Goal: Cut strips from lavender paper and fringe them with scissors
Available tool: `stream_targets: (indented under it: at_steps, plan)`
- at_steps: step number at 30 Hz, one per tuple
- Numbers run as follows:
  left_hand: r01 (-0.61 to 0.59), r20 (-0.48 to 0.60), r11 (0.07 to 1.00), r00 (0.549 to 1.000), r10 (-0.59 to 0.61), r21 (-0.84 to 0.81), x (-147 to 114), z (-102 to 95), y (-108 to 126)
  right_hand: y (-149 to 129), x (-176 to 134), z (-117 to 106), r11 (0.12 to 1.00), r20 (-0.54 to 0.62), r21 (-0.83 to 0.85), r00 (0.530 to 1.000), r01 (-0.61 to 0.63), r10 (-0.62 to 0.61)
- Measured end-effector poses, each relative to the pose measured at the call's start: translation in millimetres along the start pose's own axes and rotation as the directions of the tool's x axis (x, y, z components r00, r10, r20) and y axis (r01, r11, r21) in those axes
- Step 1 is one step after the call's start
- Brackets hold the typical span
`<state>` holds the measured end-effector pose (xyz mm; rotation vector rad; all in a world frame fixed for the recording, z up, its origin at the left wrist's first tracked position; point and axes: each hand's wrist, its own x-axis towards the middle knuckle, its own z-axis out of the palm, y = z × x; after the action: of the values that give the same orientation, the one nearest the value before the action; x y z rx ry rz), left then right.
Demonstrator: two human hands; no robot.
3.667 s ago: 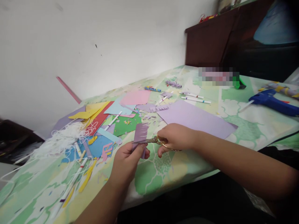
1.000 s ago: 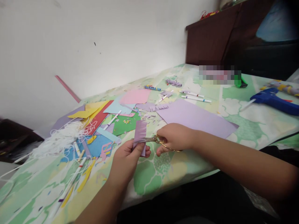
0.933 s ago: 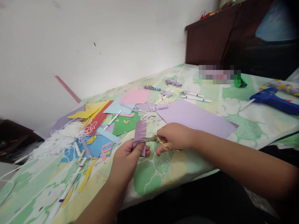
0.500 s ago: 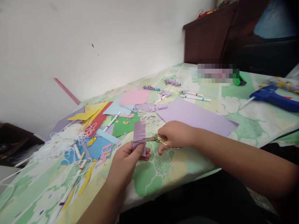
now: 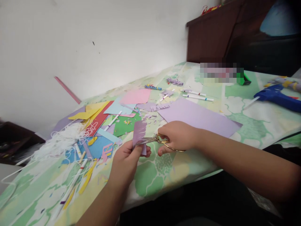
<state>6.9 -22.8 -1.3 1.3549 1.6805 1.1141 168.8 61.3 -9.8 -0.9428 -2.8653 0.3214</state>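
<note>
Between the thumb and fingers of my left hand (image 5: 128, 158) is a small purple paper strip (image 5: 139, 130), held upright, with a row of short cuts along its right edge. My right hand (image 5: 177, 136) has its fingers through the gold handles of a pair of scissors (image 5: 152, 139). The scissor blades point left and lie across the strip just above my left thumb. Behind my right hand lies a large lilac paper sheet (image 5: 195, 116). A fringed lilac strip (image 5: 160, 107) rests at that sheet's left corner.
Coloured paper, including a pink sheet (image 5: 136, 96) and a green sheet (image 5: 127, 125), covers the left middle of the table. White string (image 5: 66, 138) is heaped at left. Several markers lie about, some near the back (image 5: 198, 98). A blue glue gun (image 5: 277, 97) sits far right.
The scissors have shifted slightly up along the purple strip, and their blades sit at a new angle. The strip's right edge shows more separated fringe. Both hands keep their hold.
</note>
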Motion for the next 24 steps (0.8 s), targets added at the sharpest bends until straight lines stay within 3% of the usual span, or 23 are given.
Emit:
stream_targets:
  at_steps: [7, 13, 24]
  plan:
    - [-0.105, -0.087, 0.985, 0.989, 0.118, 0.136, -2.7, 6.9, 4.0, -1.5, 1.0, 1.0, 0.999, 0.039, 0.037, 0.999, 0.019, -0.021]
    - [-0.084, -0.159, 0.981, 0.981, 0.112, 0.173, -3.5, 8.7, 2.2, -2.1, 1.4, 0.7, 1.0, 0.033, 0.018, 0.999, 0.005, -0.006]
    - [-0.038, -0.115, 0.983, 0.992, 0.06, 0.18, -3.1, 4.0, 3.2, -1.8, 2.0, -2.5, 1.0, 0.006, 0.01, 1.0, -0.021, 0.021]
